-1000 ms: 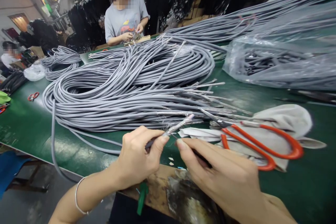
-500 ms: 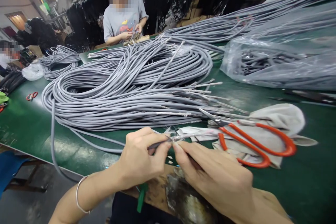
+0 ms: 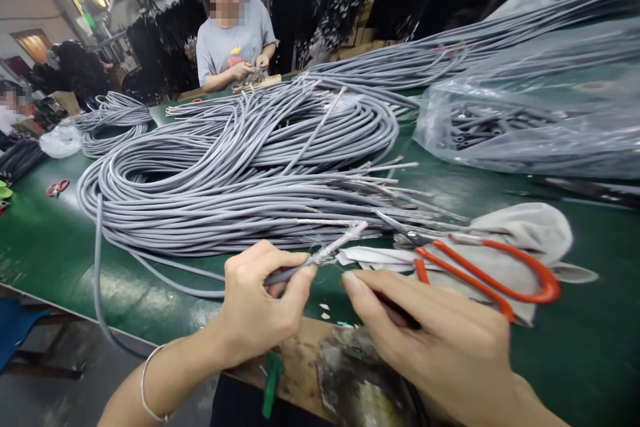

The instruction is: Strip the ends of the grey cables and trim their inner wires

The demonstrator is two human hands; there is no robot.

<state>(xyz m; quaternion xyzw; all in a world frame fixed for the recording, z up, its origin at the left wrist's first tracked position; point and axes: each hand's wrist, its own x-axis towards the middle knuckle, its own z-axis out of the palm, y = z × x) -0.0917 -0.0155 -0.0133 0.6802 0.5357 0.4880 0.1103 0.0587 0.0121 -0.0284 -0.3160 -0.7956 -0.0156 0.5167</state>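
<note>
The room is dim and full of stuff, and a green surface (image 3: 145, 290) runs across it. From far off, through the head camera, I see a person (image 3: 234, 47) on the other side, with both hands close together over something small. A big heap of gray cables (image 3: 225, 210) lies between us, and a clear plastic bag (image 3: 530, 152) sits off to the right.

My left hand (image 3: 256, 308) is grasping one gray cable (image 3: 288, 274), squeezed between thumb and finger. The cable is up in front of the heap, near the front edge of the surface. Its bare, silvery end (image 3: 341, 240) pokes out past my thumb and tips up to the right, with thin hairs of wire around it.

My right hand (image 3: 435, 330) is curled up just beside it, fingertips near the end. Something dark shows under the fingers, but I can't tell if it is a tool or just shadow, or if the fingertips pinch a hair of wire.

Half a second ago both hands met at the end, and it pointed lower. Now there is a gap, and I think only my left hand keeps the cable steady.

Red-handled scissors (image 3: 549, 288) rest on a pale cloth (image 3: 530, 223) nearby.
</note>
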